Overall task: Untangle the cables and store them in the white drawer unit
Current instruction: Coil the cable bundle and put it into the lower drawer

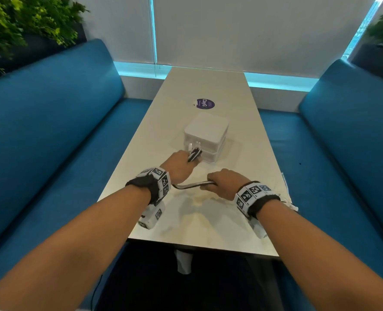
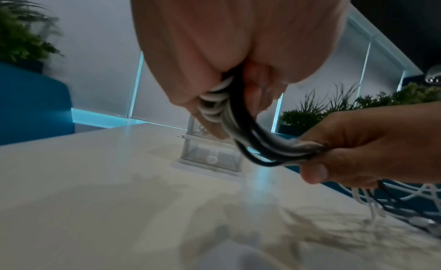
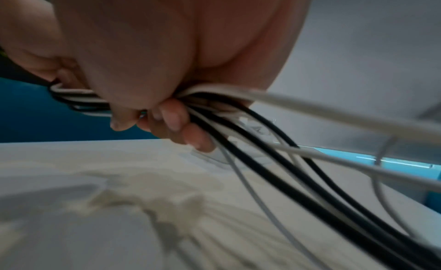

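A bundle of black and white cables (image 1: 192, 184) stretches between both hands above the pale table (image 1: 208, 221). My left hand (image 1: 181, 163) grips one end of the cables (image 2: 238, 112) right in front of the white drawer unit (image 1: 205, 135); cable ends (image 1: 194, 153) stick out of its fist by the unit's upper front. My right hand (image 1: 225, 179) holds the cables (image 3: 274, 142) a little nearer, fingers (image 3: 171, 117) curled round them. The strands trail loose to the right toward the table edge (image 2: 405, 204). The drawer unit (image 2: 211, 153) shows its clear lower drawer front with a round knob.
A round purple sticker (image 1: 205, 103) lies on the table beyond the drawer unit. Blue sofas (image 1: 51, 131) flank the table on both sides, with plants (image 1: 24, 25) behind them. White window blinds (image 1: 242, 30) close off the far end.
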`<action>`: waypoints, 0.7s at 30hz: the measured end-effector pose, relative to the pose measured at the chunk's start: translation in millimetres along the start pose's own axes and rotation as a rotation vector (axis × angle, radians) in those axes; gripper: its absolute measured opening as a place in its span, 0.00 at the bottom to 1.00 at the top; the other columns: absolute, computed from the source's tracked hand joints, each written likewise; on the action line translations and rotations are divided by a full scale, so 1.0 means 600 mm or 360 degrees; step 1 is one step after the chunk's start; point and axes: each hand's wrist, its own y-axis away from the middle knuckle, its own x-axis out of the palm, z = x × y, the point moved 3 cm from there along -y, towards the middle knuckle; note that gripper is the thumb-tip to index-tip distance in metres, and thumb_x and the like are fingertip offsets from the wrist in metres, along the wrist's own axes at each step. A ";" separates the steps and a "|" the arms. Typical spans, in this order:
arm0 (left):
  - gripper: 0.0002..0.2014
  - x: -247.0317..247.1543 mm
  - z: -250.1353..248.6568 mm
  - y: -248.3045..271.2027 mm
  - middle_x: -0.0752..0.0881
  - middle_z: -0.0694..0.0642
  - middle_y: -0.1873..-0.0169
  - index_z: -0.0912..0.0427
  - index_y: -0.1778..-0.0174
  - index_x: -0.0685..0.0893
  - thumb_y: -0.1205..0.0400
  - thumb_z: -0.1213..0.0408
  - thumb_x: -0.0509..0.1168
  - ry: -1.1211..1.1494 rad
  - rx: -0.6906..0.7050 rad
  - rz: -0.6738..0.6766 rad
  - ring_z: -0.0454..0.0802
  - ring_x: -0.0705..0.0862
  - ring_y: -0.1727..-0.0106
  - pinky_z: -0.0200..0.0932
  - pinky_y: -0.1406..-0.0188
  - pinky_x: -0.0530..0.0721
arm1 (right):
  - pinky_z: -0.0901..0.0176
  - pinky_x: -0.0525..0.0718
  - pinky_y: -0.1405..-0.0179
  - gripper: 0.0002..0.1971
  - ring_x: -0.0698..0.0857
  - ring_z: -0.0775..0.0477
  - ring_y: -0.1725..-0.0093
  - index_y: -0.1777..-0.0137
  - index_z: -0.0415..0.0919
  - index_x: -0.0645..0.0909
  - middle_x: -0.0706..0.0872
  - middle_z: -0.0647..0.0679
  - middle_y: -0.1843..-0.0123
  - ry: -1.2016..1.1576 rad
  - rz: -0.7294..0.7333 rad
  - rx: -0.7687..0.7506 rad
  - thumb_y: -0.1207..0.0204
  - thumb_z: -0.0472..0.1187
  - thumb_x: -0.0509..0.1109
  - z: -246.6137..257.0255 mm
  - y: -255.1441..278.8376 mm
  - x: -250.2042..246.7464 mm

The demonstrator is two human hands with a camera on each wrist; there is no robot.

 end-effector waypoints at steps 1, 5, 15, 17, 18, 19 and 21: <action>0.24 0.004 -0.001 0.002 0.77 0.53 0.74 0.56 0.70 0.74 0.13 0.44 0.59 -0.0050 0.0024 0.0050 0.50 0.74 0.73 0.45 0.72 0.68 | 0.50 0.79 0.59 0.21 0.80 0.42 0.59 0.54 0.46 0.79 0.79 0.48 0.62 -0.0003 0.0017 -0.0004 0.18 0.64 0.61 -0.002 -0.002 -0.006; 0.22 0.022 -0.010 0.008 0.82 0.54 0.69 0.54 0.65 0.78 0.18 0.38 0.65 -0.0258 0.0111 0.0257 0.51 0.79 0.69 0.45 0.69 0.72 | 0.51 0.82 0.55 0.19 0.84 0.44 0.56 0.51 0.47 0.83 0.86 0.48 0.57 -0.0021 0.0023 0.0023 0.23 0.64 0.68 -0.008 -0.012 -0.030; 0.08 0.039 -0.020 0.019 0.83 0.54 0.70 0.56 0.65 0.78 0.25 0.60 0.71 -0.0844 0.0087 0.0402 0.52 0.81 0.71 0.38 0.75 0.74 | 0.59 0.69 0.68 0.17 0.78 0.46 0.61 0.66 0.49 0.70 0.80 0.51 0.63 -0.0322 -0.0074 0.0157 0.27 0.49 0.77 -0.027 -0.008 -0.019; 0.06 0.041 -0.020 0.023 0.83 0.56 0.67 0.57 0.63 0.77 0.23 0.62 0.67 -0.0882 0.0106 0.0398 0.54 0.81 0.68 0.40 0.74 0.74 | 0.61 0.69 0.69 0.15 0.79 0.45 0.60 0.66 0.50 0.69 0.80 0.51 0.63 -0.0380 -0.0098 0.0174 0.26 0.45 0.75 -0.028 -0.006 -0.015; 0.05 0.042 -0.020 0.025 0.82 0.58 0.62 0.58 0.58 0.77 0.21 0.61 0.66 -0.0889 0.0114 0.0391 0.55 0.81 0.65 0.42 0.71 0.75 | 0.61 0.69 0.69 0.14 0.80 0.44 0.59 0.64 0.50 0.70 0.80 0.51 0.62 -0.0413 -0.0099 0.0183 0.26 0.44 0.75 -0.028 -0.004 -0.011; 0.07 0.045 -0.019 0.024 0.81 0.59 0.57 0.59 0.53 0.75 0.20 0.61 0.65 -0.0910 0.0111 0.0381 0.55 0.80 0.62 0.45 0.67 0.76 | 0.61 0.71 0.68 0.12 0.81 0.44 0.59 0.61 0.49 0.72 0.82 0.51 0.61 -0.0455 -0.0098 0.0199 0.26 0.44 0.75 -0.029 -0.003 -0.007; 0.06 0.048 -0.021 0.025 0.79 0.58 0.53 0.59 0.50 0.72 0.18 0.62 0.62 -0.0965 0.0150 0.0378 0.56 0.79 0.58 0.48 0.61 0.77 | 0.59 0.75 0.68 0.12 0.82 0.45 0.63 0.54 0.48 0.74 0.85 0.49 0.60 -0.0564 -0.0122 0.0231 0.27 0.47 0.76 -0.029 0.000 -0.004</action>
